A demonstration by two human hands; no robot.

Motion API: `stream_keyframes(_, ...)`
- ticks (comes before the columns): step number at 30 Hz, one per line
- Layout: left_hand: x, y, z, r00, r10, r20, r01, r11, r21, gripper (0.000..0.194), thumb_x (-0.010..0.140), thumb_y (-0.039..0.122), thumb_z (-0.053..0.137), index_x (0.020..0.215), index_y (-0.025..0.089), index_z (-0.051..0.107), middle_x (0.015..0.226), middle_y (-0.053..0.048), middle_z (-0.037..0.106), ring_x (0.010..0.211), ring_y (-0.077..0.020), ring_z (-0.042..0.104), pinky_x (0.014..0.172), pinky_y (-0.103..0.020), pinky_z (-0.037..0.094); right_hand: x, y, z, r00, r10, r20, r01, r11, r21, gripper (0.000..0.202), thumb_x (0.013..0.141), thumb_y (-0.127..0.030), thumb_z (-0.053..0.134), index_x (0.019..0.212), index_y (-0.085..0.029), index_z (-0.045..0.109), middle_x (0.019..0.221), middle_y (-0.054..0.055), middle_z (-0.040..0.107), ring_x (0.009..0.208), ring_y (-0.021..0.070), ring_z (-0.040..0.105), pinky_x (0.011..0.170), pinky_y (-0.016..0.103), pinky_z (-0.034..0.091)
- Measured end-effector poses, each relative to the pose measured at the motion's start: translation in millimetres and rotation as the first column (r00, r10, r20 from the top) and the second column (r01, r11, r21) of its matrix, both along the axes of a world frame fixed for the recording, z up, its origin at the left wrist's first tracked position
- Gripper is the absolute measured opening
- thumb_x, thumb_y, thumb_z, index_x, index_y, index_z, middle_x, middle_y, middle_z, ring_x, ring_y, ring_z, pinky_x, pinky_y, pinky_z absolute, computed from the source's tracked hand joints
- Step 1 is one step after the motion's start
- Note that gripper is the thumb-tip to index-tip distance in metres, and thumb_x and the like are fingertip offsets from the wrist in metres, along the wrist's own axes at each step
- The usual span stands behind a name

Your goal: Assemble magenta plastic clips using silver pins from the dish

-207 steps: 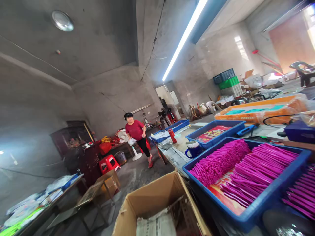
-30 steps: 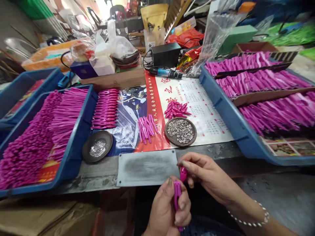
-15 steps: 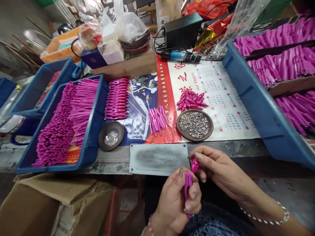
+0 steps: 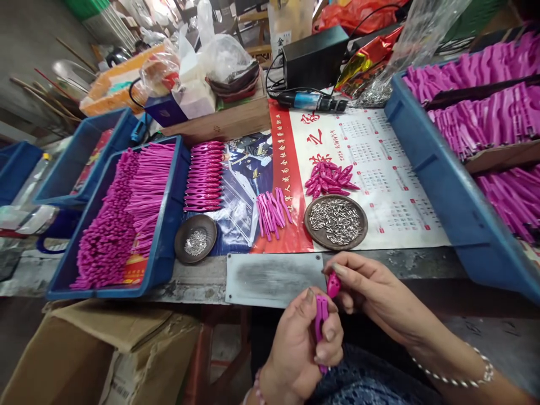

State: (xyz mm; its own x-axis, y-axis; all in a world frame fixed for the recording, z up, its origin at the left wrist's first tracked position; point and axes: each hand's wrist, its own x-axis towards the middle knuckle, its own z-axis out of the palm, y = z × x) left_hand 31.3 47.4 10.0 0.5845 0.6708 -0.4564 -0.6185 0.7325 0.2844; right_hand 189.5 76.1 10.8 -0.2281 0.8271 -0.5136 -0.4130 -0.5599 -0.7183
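My left hand grips a long magenta plastic piece upright, just below the bench edge. My right hand pinches a small magenta tip piece against the top of it. Both hands are over my lap, in front of a grey metal plate. On the calendar sheet behind the plate lie a dish of small metal pins, a pile of small magenta tips, a loose bunch of magenta sticks and a neat row of assembled pieces.
A blue tray of magenta parts stands at the left and another blue tray at the right. A small dish of metal bits sits beside the left tray. A cardboard box is below left. A black power box and bags stand behind.
Seven seconds ago my view faced the room with a person walking; now it faces the bench. Over the last second the view shifted slightly; my hands keep holding the two pieces together.
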Motion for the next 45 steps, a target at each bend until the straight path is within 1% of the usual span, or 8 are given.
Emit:
stream_keyframes(8, -2.8, -1.0, 3.3, 0.999, 0.023, -0.036, -0.024, 0.999, -0.027, 0.026, 0.088, 0.043, 0.064, 0.084, 0.017, 0.060, 0.056, 0.006, 0.048, 0.035, -0.0025, 0.022, 0.035, -0.015, 0.018, -2.5, -2.3, -4.6, 0.999, 0.010, -0.039, -0.010, 1.000, 0.011, 0.035, 0.079, -0.050, 0.078, 0.088, -0.017, 0.069, 0.058, -0.004, 0.057, 0.047, 0.0060, 0.047, 0.046, 0.016, 0.037)
stream_keyframes(17, -1.2, -0.1, 5.5, 0.999, 0.029, -0.041, -0.031, 0.998, -0.052, 0.027, 0.086, 0.042, 0.067, 0.085, 0.017, 0.060, 0.058, 0.005, 0.049, 0.036, -0.0021, 0.024, 0.036, -0.015, 0.017, -6.2, 2.6, -3.6, 0.994, 0.003, -0.105, -0.006, 1.000, -0.027, 0.034, 0.080, -0.048, 0.079, 0.084, -0.016, 0.067, 0.059, -0.004, 0.055, 0.045, 0.0046, 0.045, 0.044, 0.015, 0.036)
stream_keyframes(22, -1.8, 3.2, 6.7, 0.999, 0.040, -0.036, -0.043, 0.996, -0.074, 0.028, 0.084, 0.042, 0.070, 0.084, 0.016, 0.062, 0.057, 0.005, 0.050, 0.036, -0.0016, 0.026, 0.036, -0.014, 0.018, -8.1, 5.0, -2.9, 0.996, 0.000, -0.094, -0.004, 0.999, -0.037, 0.033, 0.081, -0.048, 0.077, 0.084, -0.017, 0.064, 0.059, -0.005, 0.056, 0.045, 0.0047, 0.045, 0.045, 0.015, 0.036)
stream_keyframes(29, -1.6, 8.2, 5.7, 0.997, 0.052, -0.053, -0.057, 0.994, -0.096, 0.028, 0.083, 0.041, 0.072, 0.083, 0.016, 0.061, 0.057, 0.005, 0.050, 0.035, -0.0013, 0.026, 0.036, -0.014, 0.017, -8.6, 8.5, -0.2, 0.998, -0.015, -0.060, 0.012, 0.999, -0.052, 0.036, 0.076, -0.050, 0.081, 0.080, -0.019, 0.064, 0.052, -0.005, 0.054, 0.044, 0.0057, 0.046, 0.043, 0.015, 0.035)
stream_keyframes(32, -2.0, 9.1, 4.1, 0.996, 0.060, -0.062, -0.068, 0.990, -0.124, 0.030, 0.081, 0.041, 0.074, 0.084, 0.014, 0.062, 0.058, 0.005, 0.051, 0.036, -0.0010, 0.029, 0.035, -0.013, 0.017, -9.7, 9.8, -1.4, 0.997, -0.057, -0.054, 0.054, 0.997, -0.052, 0.034, 0.074, -0.048, 0.084, 0.081, -0.019, 0.067, 0.053, -0.005, 0.056, 0.045, 0.0054, 0.047, 0.044, 0.015, 0.038)
stream_keyframes(37, -3.9, 9.3, 1.8, 0.996, 0.073, -0.049, -0.078, 0.990, -0.120, 0.029, 0.083, 0.041, 0.072, 0.086, 0.014, 0.062, 0.058, 0.005, 0.051, 0.036, -0.0011, 0.030, 0.035, -0.013, 0.017, -9.6, 12.2, -3.2, 0.987, -0.081, -0.142, 0.064, 0.991, -0.121, 0.030, 0.069, -0.038, 0.090, 0.085, -0.020, 0.073, 0.083, 0.002, 0.073, 0.050, 0.0036, 0.054, 0.049, 0.014, 0.046)
stream_keyframes(41, -5.6, 8.2, 1.6, 0.996, 0.081, -0.034, -0.084, 0.991, -0.109, 0.030, 0.084, 0.042, 0.071, 0.085, 0.014, 0.062, 0.058, 0.005, 0.050, 0.036, -0.0009, 0.029, 0.035, -0.014, 0.017, -5.2, 14.3, -1.3, 0.980, -0.031, -0.195, 0.008, 0.993, -0.119, 0.029, 0.071, -0.036, 0.089, 0.093, -0.020, 0.076, 0.069, 0.002, 0.072, 0.056, 0.0067, 0.063, 0.058, 0.015, 0.052)
stream_keyframes(45, -7.2, 5.6, 1.3, 0.996, 0.089, -0.018, -0.090, 0.990, -0.112, 0.028, 0.084, 0.041, 0.070, 0.084, 0.014, 0.062, 0.058, 0.005, 0.050, 0.036, -0.0009, 0.029, 0.035, -0.013, 0.018, -0.2, 14.9, 2.6, 0.985, 0.027, -0.170, -0.042, 0.995, -0.089, 0.030, 0.072, -0.039, 0.088, 0.093, -0.021, 0.077, 0.067, 0.003, 0.074, 0.059, 0.0097, 0.068, 0.062, 0.018, 0.056)
